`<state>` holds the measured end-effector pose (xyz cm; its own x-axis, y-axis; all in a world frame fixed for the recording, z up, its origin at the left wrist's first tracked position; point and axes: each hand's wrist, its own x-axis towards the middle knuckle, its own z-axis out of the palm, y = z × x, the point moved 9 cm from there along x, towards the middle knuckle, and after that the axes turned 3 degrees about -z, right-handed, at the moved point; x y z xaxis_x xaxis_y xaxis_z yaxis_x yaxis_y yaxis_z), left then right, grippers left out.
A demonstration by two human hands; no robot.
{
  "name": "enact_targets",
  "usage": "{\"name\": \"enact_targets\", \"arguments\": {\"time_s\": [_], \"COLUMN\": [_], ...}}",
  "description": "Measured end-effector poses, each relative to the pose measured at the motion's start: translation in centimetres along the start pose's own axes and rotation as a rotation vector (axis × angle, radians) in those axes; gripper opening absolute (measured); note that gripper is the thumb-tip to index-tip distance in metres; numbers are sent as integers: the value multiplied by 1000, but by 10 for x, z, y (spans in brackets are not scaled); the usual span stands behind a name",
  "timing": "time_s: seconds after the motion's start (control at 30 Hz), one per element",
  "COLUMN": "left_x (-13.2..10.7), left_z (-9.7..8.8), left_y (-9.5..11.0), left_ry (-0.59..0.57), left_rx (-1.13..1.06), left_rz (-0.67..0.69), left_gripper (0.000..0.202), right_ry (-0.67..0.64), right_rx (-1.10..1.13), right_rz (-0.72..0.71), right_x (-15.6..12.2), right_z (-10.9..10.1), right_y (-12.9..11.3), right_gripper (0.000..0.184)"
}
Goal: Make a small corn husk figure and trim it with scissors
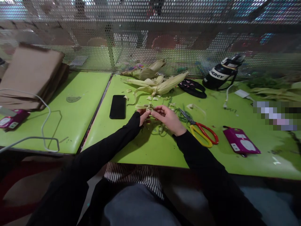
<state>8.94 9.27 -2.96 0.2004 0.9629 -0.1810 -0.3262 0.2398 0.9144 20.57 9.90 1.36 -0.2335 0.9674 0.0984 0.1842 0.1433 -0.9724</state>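
Observation:
Both hands meet over the green table, pinching a small bundle of pale corn husk. My left hand closes on it from the left, and my right hand grips it from the right with thumb and fingers. The fingers hide part of the bundle. Just beyond lie dried corn husks and small cut scraps. Scissors with one red and one yellow handle rest to the right of my right hand, blades slightly apart. Green strands lie by the blades.
A black phone lies left of my hands. Behind are a black round tray and a black bottle. A purple box-like device sits at right; brown paper bags stand far left. A perforated metal screen bounds the back.

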Motion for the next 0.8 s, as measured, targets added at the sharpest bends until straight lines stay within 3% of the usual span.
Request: {"name": "enact_targets", "arguments": {"time_s": [0.2,0.4,0.47,0.57,0.63,0.7,0.8], "left_x": [-7,-6,-7,-12,-16,-18,-19], "left_z": [-16,-18,-18,-15,-8,-1,5], "left_y": [14,12,13,12,9,4,-1], "left_ry": [101,188,216,225,147,64,-8], "left_rx": [-65,-26,-24,-3,26,51,80], "left_rz": [43,-79,-81,-72,-75,-80,-68], "left_gripper": [15,9,8,17,15,13,13], "right_ry": [1,-78,-59,117,283,450,584], "right_rx": [61,-15,-18,54,45,-100,-206], "right_rz": [41,14,25,43,52,29,-34], "right_x": [2,-2,0,6,6,-1,-15], "right_z": [-6,1,-9,-60,-113,-172,-240], "right_y": [7,3,3,7,12,14,11], "right_gripper": [34,28,29,28,28,26,25]}}
